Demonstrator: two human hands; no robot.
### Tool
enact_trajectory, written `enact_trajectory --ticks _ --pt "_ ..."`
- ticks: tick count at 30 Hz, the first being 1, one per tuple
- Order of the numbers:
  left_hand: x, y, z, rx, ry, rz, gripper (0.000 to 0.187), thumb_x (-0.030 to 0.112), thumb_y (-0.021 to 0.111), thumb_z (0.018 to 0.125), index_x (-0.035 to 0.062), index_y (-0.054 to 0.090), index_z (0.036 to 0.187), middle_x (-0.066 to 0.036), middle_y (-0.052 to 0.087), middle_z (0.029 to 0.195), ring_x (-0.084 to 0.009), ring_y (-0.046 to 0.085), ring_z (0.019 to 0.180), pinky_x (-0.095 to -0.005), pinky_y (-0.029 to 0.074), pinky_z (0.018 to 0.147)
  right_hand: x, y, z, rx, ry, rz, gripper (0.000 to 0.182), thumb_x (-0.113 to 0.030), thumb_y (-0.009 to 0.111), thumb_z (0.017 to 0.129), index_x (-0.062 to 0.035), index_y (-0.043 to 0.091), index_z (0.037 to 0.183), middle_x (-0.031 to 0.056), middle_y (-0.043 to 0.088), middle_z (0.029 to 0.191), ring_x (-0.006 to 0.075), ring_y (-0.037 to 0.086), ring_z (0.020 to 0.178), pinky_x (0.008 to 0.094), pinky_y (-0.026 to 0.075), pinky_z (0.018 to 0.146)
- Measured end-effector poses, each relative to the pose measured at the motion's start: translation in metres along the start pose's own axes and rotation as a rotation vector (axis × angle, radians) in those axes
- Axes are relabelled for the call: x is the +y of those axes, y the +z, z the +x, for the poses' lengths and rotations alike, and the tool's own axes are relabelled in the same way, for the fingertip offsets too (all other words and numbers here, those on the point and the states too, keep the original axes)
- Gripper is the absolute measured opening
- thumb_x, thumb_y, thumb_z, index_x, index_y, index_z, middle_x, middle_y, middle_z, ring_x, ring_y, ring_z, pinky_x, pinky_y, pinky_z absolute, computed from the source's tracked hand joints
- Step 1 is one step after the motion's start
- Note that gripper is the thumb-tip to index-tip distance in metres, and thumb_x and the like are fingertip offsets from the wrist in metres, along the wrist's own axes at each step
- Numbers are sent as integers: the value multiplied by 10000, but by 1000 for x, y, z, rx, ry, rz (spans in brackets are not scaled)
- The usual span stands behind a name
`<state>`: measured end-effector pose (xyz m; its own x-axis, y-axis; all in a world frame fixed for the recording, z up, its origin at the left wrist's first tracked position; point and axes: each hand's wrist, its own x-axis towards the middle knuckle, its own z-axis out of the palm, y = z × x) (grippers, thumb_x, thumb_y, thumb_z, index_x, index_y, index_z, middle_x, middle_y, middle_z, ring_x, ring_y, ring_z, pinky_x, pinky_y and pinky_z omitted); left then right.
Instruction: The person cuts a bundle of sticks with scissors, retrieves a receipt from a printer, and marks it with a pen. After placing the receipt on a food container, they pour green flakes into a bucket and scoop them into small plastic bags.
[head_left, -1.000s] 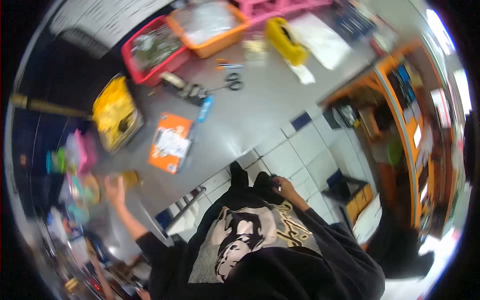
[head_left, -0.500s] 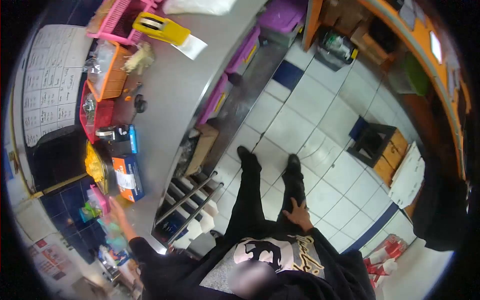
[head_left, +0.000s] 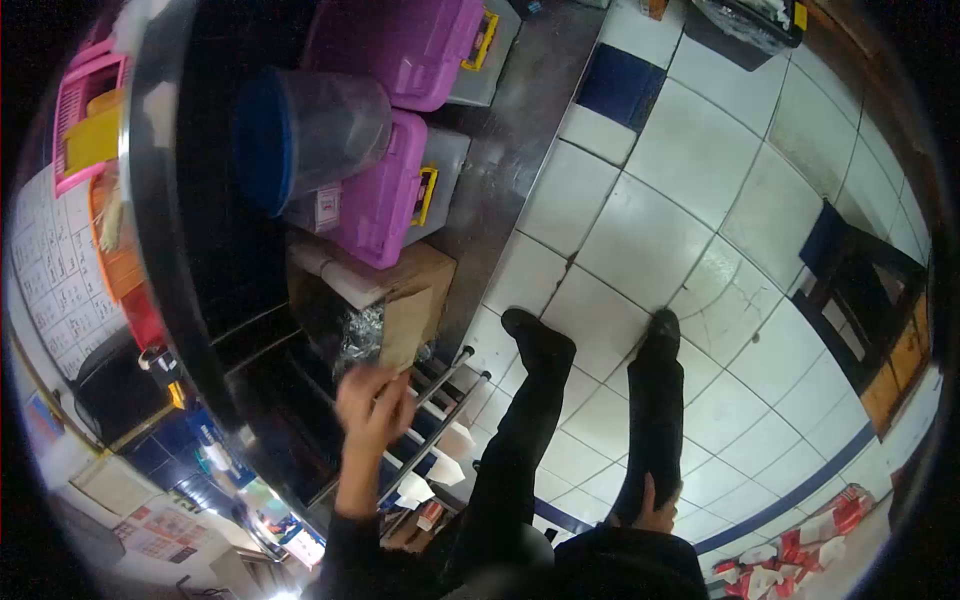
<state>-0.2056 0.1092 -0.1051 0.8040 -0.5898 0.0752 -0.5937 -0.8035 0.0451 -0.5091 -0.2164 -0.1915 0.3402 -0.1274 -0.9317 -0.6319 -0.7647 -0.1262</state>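
Observation:
My left hand (head_left: 372, 410) reaches under the counter, blurred by motion. Its fingertips are right at the lower end of the raised flap of a cardboard box (head_left: 435, 275); whether they grip the flap I cannot tell. Crumpled clear plastic (head_left: 362, 338) shows at the box's opening, close to the hand. On my right leg, around the knee, rests my right hand (head_left: 655, 508), thumb and fingers apart and holding nothing.
Purple-lidded bins (head_left: 385, 190) and a clear tub with a blue lid (head_left: 330, 130) stand on the low shelf. Metal rails (head_left: 440, 410) jut out below the box. A dark stool (head_left: 865, 310) stands on the tiled floor (head_left: 640, 250). The counter edge (head_left: 150, 200) runs overhead.
My left hand has left the countertop items and dropped to the box on the low shelf. The view has lowered and leaned toward the shelf. My right hand remains on my leg.

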Motion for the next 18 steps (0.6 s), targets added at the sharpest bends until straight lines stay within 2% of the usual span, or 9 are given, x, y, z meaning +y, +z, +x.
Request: enact_trajectory --ticks 2,3,5,9,11,13,15,17,18 --pt "-56 117 -11 -81 -310 -16 318 19 655 722 -5 560 1024 -200 549 1035 -388 533 941 -403 451 794 7 5 1 19 26 47 1025 -360 779 536 -297 264 1419 348 82 1428 517 405 1128 556 415 872" --pt "-93 159 -1 -145 -337 -43 518 160 688 727 -17 472 1164 -252 467 1079 -422 482 958 -465 409 818 10 7 2 29 39 71 1022 -354 780 519 -298 288 1413 347 90 1430 518 404 1135 558 411 879" --pt "-149 231 11 -74 -454 199 606 184 695 726 -27 391 1207 -254 433 1117 -449 452 1003 -494 380 866 -3 -6 3 -4 248 280 898 -474 707 677 -207 285 1424 278 255 1413 440 429 1180 479 387 968" --pt "-211 274 45 -155 -686 244 633 210 725 698 -21 382 1178 -243 451 1094 -453 462 1020 -517 393 873 17 46 -3 36 296 403 580 -463 501 871 -257 357 1393 254 255 1435 416 317 1278 452 314 1039" --pt "-217 271 41 -179 -648 238 632 210 732 692 -15 385 1169 -241 459 1094 -452 473 1013 -517 399 872 20 68 -14 55 276 435 424 -429 381 964 -310 405 1370 254 218 1454 418 237 1334 451 271 1067" --pt "-222 268 38 -193 -609 232 631 211 739 686 -9 388 1161 -239 466 1093 -451 484 1005 -516 406 871 -103 -93 39 -330 658 609 545 -170 477 933 -346 286 1413 326 166 1433 500 283 1279 494 346 1027" --pt "-228 266 35 -177 -525 207 589 206 735 701 6 402 1144 -227 477 1102 -447 503 985 -506 419 855 -91 -56 53 -73 344 578 654 -171 581 804 -242 308 1394 317 179 1430 494 285 1276 511 320 1023" --pt "-211 252 48 -254 -662 165 566 233 723 725 19 418 1151 -223 479 1126 -448 505 990 -509 433 830 -81 -20 73 192 27 530 786 -173 684 675 -138 330 1376 307 191 1428 488 287 1273 529 294 1020" --pt "-214 252 46 -243 -642 162 558 248 717 734 22 424 1151 -222 482 1126 -445 507 990 -509 440 816 -98 -21 90 295 -158 402 744 -117 674 680 -70 347 1346 293 221 1422 476 275 1282 522 256 1039"
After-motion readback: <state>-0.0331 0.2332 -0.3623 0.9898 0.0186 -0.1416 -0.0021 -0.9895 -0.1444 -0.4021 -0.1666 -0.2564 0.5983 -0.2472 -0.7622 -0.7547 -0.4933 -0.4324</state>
